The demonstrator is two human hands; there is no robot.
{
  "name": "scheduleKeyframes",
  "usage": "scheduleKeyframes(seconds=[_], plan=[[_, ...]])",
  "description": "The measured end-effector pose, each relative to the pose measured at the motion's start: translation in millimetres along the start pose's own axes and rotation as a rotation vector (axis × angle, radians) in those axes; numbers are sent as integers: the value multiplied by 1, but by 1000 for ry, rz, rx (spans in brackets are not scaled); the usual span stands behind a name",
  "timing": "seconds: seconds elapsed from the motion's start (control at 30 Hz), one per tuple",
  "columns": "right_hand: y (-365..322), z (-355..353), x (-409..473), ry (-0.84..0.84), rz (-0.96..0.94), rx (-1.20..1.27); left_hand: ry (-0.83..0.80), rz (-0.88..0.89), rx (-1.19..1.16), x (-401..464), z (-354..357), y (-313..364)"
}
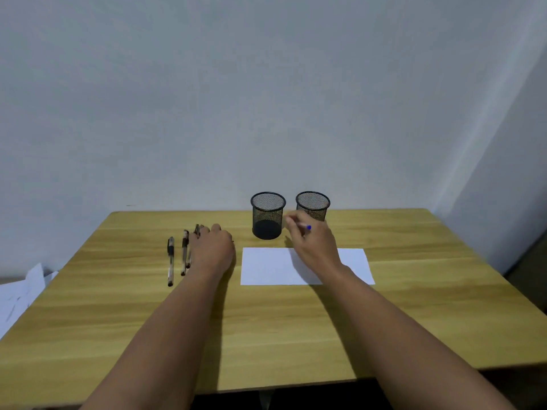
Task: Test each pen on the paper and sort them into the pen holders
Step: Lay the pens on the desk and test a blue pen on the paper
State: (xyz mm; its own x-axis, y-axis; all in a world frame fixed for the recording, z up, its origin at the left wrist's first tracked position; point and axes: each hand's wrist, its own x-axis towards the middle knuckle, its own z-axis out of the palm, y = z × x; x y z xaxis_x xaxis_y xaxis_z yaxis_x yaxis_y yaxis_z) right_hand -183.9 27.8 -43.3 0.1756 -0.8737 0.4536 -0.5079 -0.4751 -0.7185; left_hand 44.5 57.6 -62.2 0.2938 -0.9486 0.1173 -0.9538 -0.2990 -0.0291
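Note:
Two black mesh pen holders stand at the table's far side, the left holder [268, 215] and the right holder [313, 204]. A white sheet of paper [266, 267] lies in front of them. My right hand [310, 244] hovers over the paper's far edge, shut on a pen with a blue end [307, 227], between the two holders. Several dark pens [170, 260] lie in a row to the left of the paper. My left hand [213, 250] rests flat over the right end of that row, fingers on the pens; whether it grips one is hidden.
The wooden table [266, 321] runs up to a plain wall. Loose white papers [20, 291] lie off the table's left edge. A dark floor area shows beyond the right edge.

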Motion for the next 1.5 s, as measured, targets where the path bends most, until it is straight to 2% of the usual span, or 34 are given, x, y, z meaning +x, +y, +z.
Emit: scheduleKeyframes(seconds=[0.1, 0.2, 0.27, 0.37, 0.47, 0.57, 0.73, 0.83, 0.9, 0.97, 1.07, 1.2, 1.33, 1.5], plan=[[14, 5, -14, -5, -142, -205, 46, 27, -19, -5, 4, 3], [22, 9, -25, 10, -231, -375, 196, 127, -108, -14, 8, 6], [23, 8, -30, -1, -226, -478, 257, 218, -174, -23, 11, 9], [24, 5, -36, -113, -150, -557, 312, 275, -223, -35, 17, 14], [31, 4, -43, -191, -102, -563, 273, 317, -270, -43, 24, 15], [37, 1, -48, -172, -90, -521, 233, 375, -281, -48, 32, 15], [45, -3, -45, -194, -41, -457, 156, 392, -288, -46, 28, 13], [46, -4, -41, -151, -63, -459, 137, 389, -302, -45, 27, 12], [40, 1, -36, -68, -108, -386, 139, 394, -304, -44, 29, 13], [32, 11, -28, -20, -89, -171, 147, 405, -315, -43, 30, 14], [19, 31, -11, -46, 106, 210, 157, 412, -325, -42, 31, 15], [4, 51, 4, -57, 336, 542, 177, 409, -353, -39, 36, 14], [12, 66, 6, -36, 466, 697, 186, 408, -369, -38, 38, 13], [21, 72, 2, -71, 436, 691, 166, 446, -402, -36, 38, 3]])
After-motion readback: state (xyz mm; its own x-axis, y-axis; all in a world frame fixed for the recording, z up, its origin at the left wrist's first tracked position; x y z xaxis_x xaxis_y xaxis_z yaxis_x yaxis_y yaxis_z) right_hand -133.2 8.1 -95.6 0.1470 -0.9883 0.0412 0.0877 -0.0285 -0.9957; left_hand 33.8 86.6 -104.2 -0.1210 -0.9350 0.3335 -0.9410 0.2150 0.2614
